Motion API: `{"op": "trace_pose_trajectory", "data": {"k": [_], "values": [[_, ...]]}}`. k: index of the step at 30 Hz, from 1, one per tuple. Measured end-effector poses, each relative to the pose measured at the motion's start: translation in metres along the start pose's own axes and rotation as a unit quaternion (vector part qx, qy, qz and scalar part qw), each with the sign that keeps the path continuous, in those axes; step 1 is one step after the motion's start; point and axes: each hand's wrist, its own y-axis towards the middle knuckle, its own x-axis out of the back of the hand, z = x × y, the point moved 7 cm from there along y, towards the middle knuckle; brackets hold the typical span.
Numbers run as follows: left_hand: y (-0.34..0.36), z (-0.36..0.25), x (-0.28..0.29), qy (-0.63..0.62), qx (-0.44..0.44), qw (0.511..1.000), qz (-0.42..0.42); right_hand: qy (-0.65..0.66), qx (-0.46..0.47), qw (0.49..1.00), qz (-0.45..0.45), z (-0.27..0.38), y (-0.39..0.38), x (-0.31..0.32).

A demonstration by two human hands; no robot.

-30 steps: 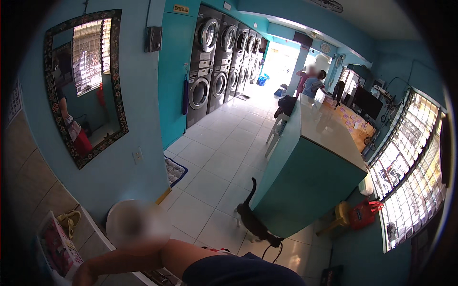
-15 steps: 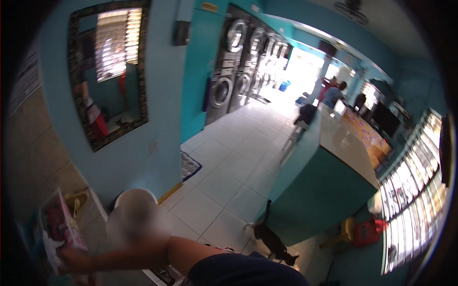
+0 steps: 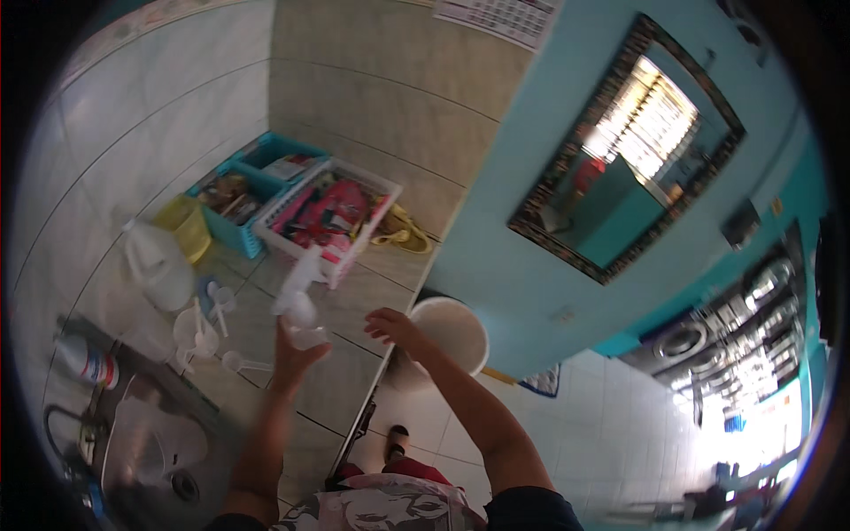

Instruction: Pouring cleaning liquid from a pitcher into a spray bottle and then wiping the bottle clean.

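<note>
My left hand [image 3: 297, 358] is closed around a translucent white plastic thing [image 3: 301, 305], a bag or cup too blurred to tell apart, held above the tiled counter. To its right, my right hand [image 3: 394, 329] hovers by the counter edge with fingers apart, slightly bent and holding nothing. Beyond both hands sits a white basket [image 3: 385, 188] with pink and red packets in it. Left of my left hand lie white plastic scoops [image 3: 205, 338] and a measuring spoon [image 3: 235, 361].
Blue baskets [image 3: 243, 234], a yellow container [image 3: 188, 226] and a translucent jug [image 3: 159, 265] line the back wall. A steel sink [image 3: 124, 460] is at lower left, beside a spray-type bottle [image 3: 88, 361]. A white bucket [image 3: 460, 332] stands past the counter edge. A mirror [image 3: 522, 228] hangs on the wall.
My view has swung left from the room to the counter. Earlier one arm reached toward the white basket; now both hands show above the counter, the left with the translucent plastic thing.
</note>
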Motion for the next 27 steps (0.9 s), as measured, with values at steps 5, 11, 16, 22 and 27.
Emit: {"op": "trace_pose_trajectory", "data": {"k": [5, 11, 16, 22, 27], "values": [[0.005, 0.041, -0.019, -0.086, 0.090, 0.992, -0.035, -0.151, 0.114, 0.980, -0.066, -0.016, 0.079, 0.059], [0.016, 0.119, -0.007, -0.023, 0.091, 0.993, -0.073, -0.462, 0.197, 0.836, -0.220, 0.051, 0.148, 0.111], [0.033, 0.107, -0.029, 0.066, 0.055, 0.991, -0.098, -0.593, 0.355, 0.657, -0.301, 0.056, 0.190, 0.147], [-0.032, 0.114, -0.004, 0.058, 0.226, 0.940, -0.248, -0.615, 0.310, 0.691, -0.220, 0.073, 0.190, 0.156], [-0.071, 0.117, -0.042, 0.091, 0.189, 0.975, 0.079, -0.448, 0.388, 0.780, -0.203, 0.125, 0.116, 0.164]]}}
